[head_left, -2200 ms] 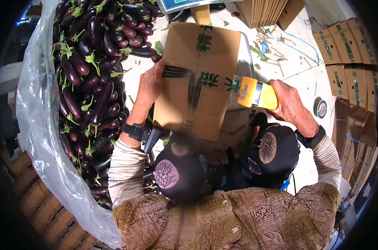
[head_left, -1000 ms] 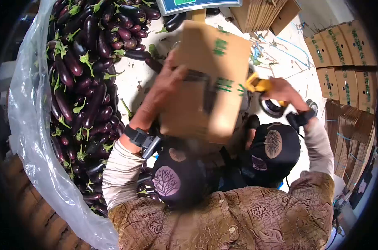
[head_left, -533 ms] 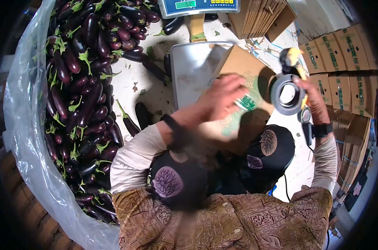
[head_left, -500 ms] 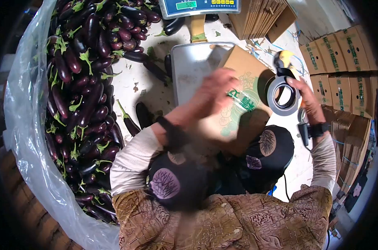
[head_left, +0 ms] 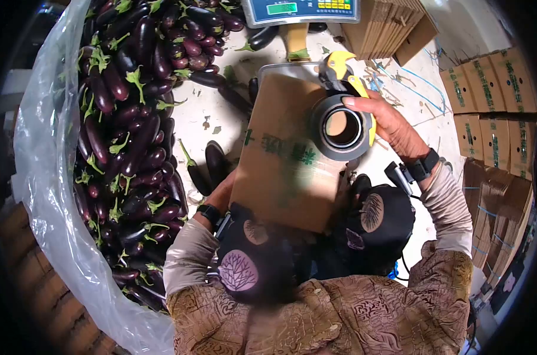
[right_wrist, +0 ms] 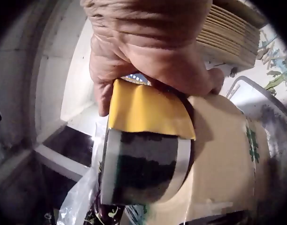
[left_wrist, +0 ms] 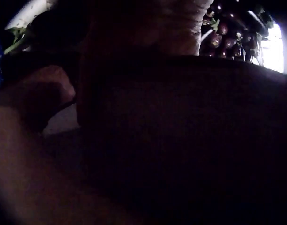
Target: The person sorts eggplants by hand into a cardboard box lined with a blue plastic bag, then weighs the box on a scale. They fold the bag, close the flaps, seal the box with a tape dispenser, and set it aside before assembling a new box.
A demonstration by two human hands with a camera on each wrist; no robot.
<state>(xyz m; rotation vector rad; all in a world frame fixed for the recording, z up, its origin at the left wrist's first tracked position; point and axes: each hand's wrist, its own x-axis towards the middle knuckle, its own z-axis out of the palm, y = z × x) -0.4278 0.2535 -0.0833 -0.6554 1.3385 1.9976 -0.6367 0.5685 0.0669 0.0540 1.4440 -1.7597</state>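
Note:
A brown cardboard box [head_left: 274, 183] with green printing lies between my arms, just above my knees, over the near part of the scale. My right hand [head_left: 393, 121] grips a yellow tape dispenser [head_left: 358, 87], its large roll overlapping the box's upper right corner. In the right wrist view the dispenser's yellow cover [right_wrist: 153, 110] shows close up below the palm, with the box [right_wrist: 218, 131] beside it. My left hand [head_left: 223, 192] is at the box's left side, its fingers hidden behind the box. The left wrist view is mostly dark.
A large heap of eggplants [head_left: 141, 139] fills the left, edged by a clear plastic sheet [head_left: 49, 124]. A scale display [head_left: 307, 8] stands at the top, its platform [head_left: 269, 71] partly under the box. Flat cardboard [head_left: 378, 29] and stacked boxes [head_left: 487, 86] stand to the right.
The box has turned from its tilted pose and shifted left. My left hand has dropped from over the box to its left side. My right hand has brought the tape dispenser left over the corner.

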